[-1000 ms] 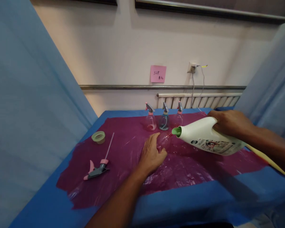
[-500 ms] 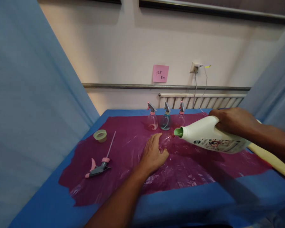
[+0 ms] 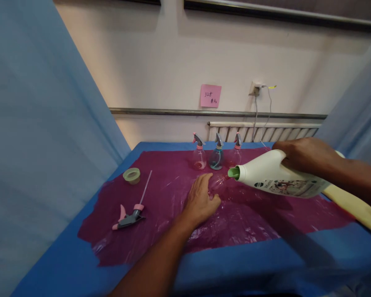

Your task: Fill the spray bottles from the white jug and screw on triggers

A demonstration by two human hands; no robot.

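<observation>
My left hand (image 3: 200, 199) is wrapped round a clear spray bottle without its head (image 3: 217, 182), which leans to the right; much of it is hard to see against the purple sheet. My right hand (image 3: 303, 154) grips the handle of a cream detergent jug (image 3: 275, 175), tipped on its side with its green spout (image 3: 234, 173) at the bottle's mouth. Whether liquid is flowing I cannot tell. A grey and pink spray head (image 3: 131, 217) with its tube lies to the left. A small pale green cap (image 3: 131, 176) rests behind it.
Three spray bottles stand upright at the back: a pink-collared one (image 3: 199, 156), a teal one (image 3: 217, 157) and another pink-collared one (image 3: 235, 154). A purple plastic sheet (image 3: 167, 198) covers the blue table (image 3: 222, 272). Yellow cloth-like material (image 3: 355, 208) lies at right. Blue curtains hang on both sides.
Both hands, the bottle and the jug keep nearly the same pose. The whole view has shifted slightly, with things appearing a little further right.
</observation>
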